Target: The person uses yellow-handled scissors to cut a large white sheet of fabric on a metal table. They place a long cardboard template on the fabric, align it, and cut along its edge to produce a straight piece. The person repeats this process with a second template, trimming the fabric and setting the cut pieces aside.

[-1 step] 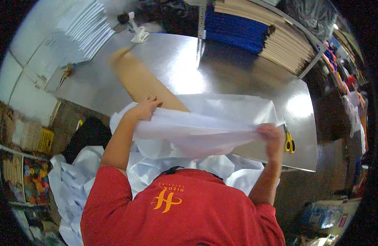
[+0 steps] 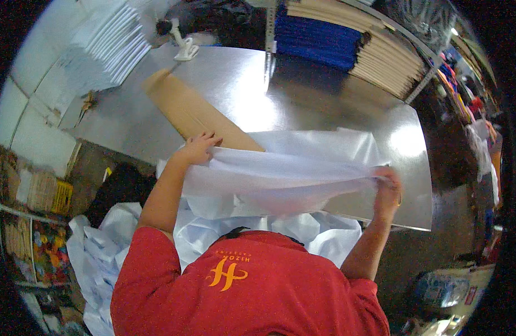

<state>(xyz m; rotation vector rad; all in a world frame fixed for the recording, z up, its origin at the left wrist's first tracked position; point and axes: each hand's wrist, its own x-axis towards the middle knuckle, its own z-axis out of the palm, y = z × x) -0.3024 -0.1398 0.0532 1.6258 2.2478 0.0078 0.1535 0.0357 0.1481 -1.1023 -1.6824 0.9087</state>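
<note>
One white cloth [image 2: 286, 171] stretches between the two hands [image 2: 198, 149] [image 2: 388, 186], touching both.

We've got a red shirt [image 2: 308, 291] here, short sleeves [image 2: 148, 252] left and right, curling yellow emblem [image 2: 225, 275], small lettering [image 2: 232, 256], dark strip [image 2: 236, 232] far side!
</note>
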